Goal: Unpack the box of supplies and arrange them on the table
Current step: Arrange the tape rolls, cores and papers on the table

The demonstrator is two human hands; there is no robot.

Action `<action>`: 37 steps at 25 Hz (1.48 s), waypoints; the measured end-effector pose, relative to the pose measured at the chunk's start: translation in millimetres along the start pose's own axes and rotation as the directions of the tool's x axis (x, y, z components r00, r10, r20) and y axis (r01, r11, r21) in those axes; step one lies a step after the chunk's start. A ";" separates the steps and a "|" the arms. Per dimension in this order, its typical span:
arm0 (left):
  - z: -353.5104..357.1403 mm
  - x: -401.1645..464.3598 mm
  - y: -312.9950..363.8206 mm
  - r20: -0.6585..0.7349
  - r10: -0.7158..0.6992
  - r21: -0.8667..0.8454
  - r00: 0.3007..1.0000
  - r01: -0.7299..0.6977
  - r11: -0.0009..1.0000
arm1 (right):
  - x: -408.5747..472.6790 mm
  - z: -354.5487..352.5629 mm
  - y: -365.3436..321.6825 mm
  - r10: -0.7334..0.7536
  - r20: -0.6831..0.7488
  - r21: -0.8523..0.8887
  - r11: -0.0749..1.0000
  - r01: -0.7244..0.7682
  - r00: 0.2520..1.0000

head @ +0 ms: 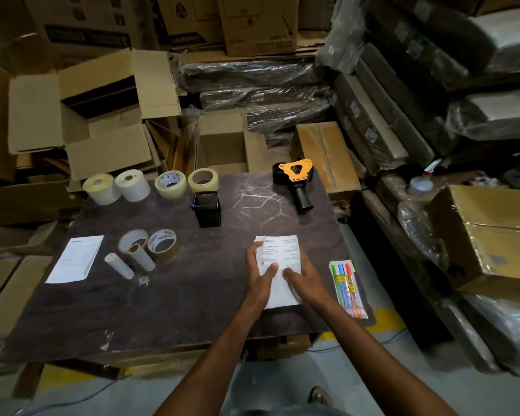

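Fingers point(272, 270) of both hands lie flat on the printed sheet point(279, 259).

1. Both my forearms reach forward from the lower edge of the view and draw close together at the wrists.
2. My left hand point(260, 273) lies palm down, fingers straight and slightly spread.
3. My right hand point(305, 276) lies just beside it, also palm down, fingers extended, thumb pointing toward the left one.

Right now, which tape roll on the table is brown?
The brown tape roll beside the two loose cardboard cores. The two tape rolls in the back row are clear or pale.
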State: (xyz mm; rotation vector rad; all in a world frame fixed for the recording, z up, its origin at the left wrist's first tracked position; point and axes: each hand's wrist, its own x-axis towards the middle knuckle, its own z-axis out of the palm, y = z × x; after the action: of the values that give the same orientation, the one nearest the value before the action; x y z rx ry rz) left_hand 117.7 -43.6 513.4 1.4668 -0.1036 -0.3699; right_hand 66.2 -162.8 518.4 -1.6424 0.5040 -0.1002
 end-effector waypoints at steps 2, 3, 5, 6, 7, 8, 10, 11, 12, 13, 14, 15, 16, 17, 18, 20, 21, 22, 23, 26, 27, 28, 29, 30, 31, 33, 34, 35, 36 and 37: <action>-1.3 0.9 -2.6 0.015 0.025 0.084 1.000 -0.026 0.996 | -2.8 -0.2 3.8 -0.021 0.037 -0.057 0.998 0.023 0.999; -3.2 1.2 -3.1 0.020 0.032 0.127 0.999 -0.034 0.991 | -4.2 -1.9 5.5 -0.038 0.043 -0.081 0.996 0.042 0.998; -9.1 3.2 -8.1 0.049 0.074 0.232 0.996 -0.083 0.969 | -5.6 -4.5 7.0 -0.100 0.015 -0.072 0.992 0.101 0.995; -11.0 3.7 -8.3 0.066 0.093 0.309 0.993 -0.109 0.945 | -5.3 -5.8 8.4 -0.146 -0.007 -0.061 0.987 0.146 0.989; -12.1 4.0 -8.2 0.065 0.106 0.384 0.992 -0.123 0.915 | -3.8 -6.2 10.7 -0.198 -0.033 -0.063 0.979 0.195 0.980; -13.0 4.6 -6.8 0.053 0.125 0.450 0.991 -0.136 0.883 | -1.8 -5.6 13.2 -0.250 -0.065 -0.088 0.966 0.244 0.966; -15.2 8.5 -0.5 0.040 0.211 0.481 0.977 -0.204 0.852 | 5.2 -3.9 10.8 -0.329 -0.144 -0.185 0.936 0.301 0.933; -17.3 11.0 3.8 0.049 0.265 0.486 0.963 -0.255 0.836 | 10.5 -4.1 8.8 -0.346 -0.184 -0.212 0.928 0.306 0.920; -18.6 13.0 7.1 0.064 0.305 0.501 0.950 -0.294 0.814 | 13.6 -4.4 5.4 -0.361 -0.215 -0.227 0.922 0.313 0.907; -19.4 13.1 8.7 0.075 0.336 0.515 0.939 -0.325 0.793 | 16.2 -4.8 5.9 -0.378 -0.232 -0.232 0.916 0.327 0.896; -19.8 12.4 7.1 0.078 0.339 0.536 0.937 -0.326 0.778 | 16.9 -4.9 10.9 -0.394 -0.239 -0.245 0.909 0.337 0.888; -20.2 9.7 -1.1 0.077 0.328 0.562 0.942 -0.313 0.766 | 15.8 -4.0 21.6 -0.402 -0.238 -0.255 0.904 0.343 0.884; -20.5 5.7 -12.5 0.070 0.298 0.580 0.952 -0.282 0.765 | 12.7 -2.2 33.7 -0.394 -0.234 -0.273 0.904 0.329 0.889; -20.4 0.2 -23.8 0.064 0.275 0.589 0.959 -0.259 0.765 | 9.1 0.2 47.9 -0.385 -0.226 -0.292 0.903 0.315 0.895; -20.2 -4.1 -35.0 0.051 0.268 0.591 0.962 -0.246 0.769 | 5.7 2.2 59.5 -0.376 -0.219 -0.317 0.900 0.299 0.900; -18.9 -4.2 -48.4 0.024 0.267 0.596 0.963 -0.228 0.770 | 5.7 2.4 69.4 -0.364 -0.229 -0.330 0.902 0.280 0.903; -17.9 -2.8 -47.4 0.021 0.263 0.594 0.965 -0.223 0.773 | 8.1 1.5 67.0 -0.362 -0.239 -0.324 0.904 0.277 0.901; -17.6 -0.5 -46.5 0.027 0.256 0.600 0.966 -0.221 0.769 | 10.3 -0.2 65.0 -0.359 -0.245 -0.319 0.907 0.275 0.901; -17.4 1.4 -46.2 0.041 0.258 0.604 0.965 -0.230 0.763 | 12.8 -1.9 65.8 -0.363 -0.245 -0.311 0.908 0.282 0.899; -21.7 1.9 -47.6 0.049 0.256 0.602 0.965 -0.233 0.764 | 12.5 -0.8 71.6 -0.329 -0.206 -0.268 0.925 0.270 0.921; -22.0 3.3 -47.5 0.042 0.251 0.592 0.967 -0.226 0.774 | 13.8 -1.0 71.7 -0.330 -0.202 -0.246 0.928 0.278 0.922; -22.2 4.8 -47.0 0.032 0.233 0.591 0.972 -0.206 0.780 | 15.8 -2.0 68.7 -0.332 -0.200 -0.227 0.931 0.286 0.922; -22.6 6.3 -45.5 0.021 0.221 0.586 0.975 -0.191 0.788 | 18.8 -3.2 66.0 -0.344 -0.192 -0.210 0.929 0.304 0.919; -23.8 8.4 -42.7 0.005 0.207 0.582 0.978 -0.171 0.795 | 21.8 -4.3 62.4 -0.352 -0.174 -0.204 0.927 0.316 0.920; -26.9 10.8 -40.6 -0.015 0.194 0.568 0.981 -0.151 0.809 | 25.2 -4.7 61.6 -0.356 -0.143 -0.199 0.924 0.326 0.923; -36.5 12.1 -36.8 -0.067 0.126 0.508 0.990 -0.075 0.858 | 31.4 -3.8 61.4 -0.325 -0.042 -0.187 0.932 0.312 0.945; -42.7 9.7 -34.0 -0.086 0.086 0.477 0.993 -0.035 0.878 | 33.6 -1.7 60.7 -0.290 0.014 -0.182 0.940 0.288 0.957; -49.2 6.5 -31.9 -0.097 0.055 0.464 0.994 -0.004 0.886 | 34.6 0.9 60.7 -0.261 0.065 -0.182 0.946 0.268 0.963; -55.3 2.9 -28.0 -0.115 0.035 0.461 0.993 0.022 0.887 | 36.1 4.6 58.8 -0.239 0.108 -0.189 0.948 0.256 0.965; -63.0 0.1 -26.2 -0.137 0.023 0.461 0.990 0.043 0.886 | 38.1 9.4 56.4 -0.225 0.149 -0.184 0.951 0.250 0.963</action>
State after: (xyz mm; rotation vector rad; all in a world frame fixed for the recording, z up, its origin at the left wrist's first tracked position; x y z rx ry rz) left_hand 131.4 14.6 480.7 1.9652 -0.0751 -0.2581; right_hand 88.8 -171.4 454.1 -1.8914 0.2222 -0.1260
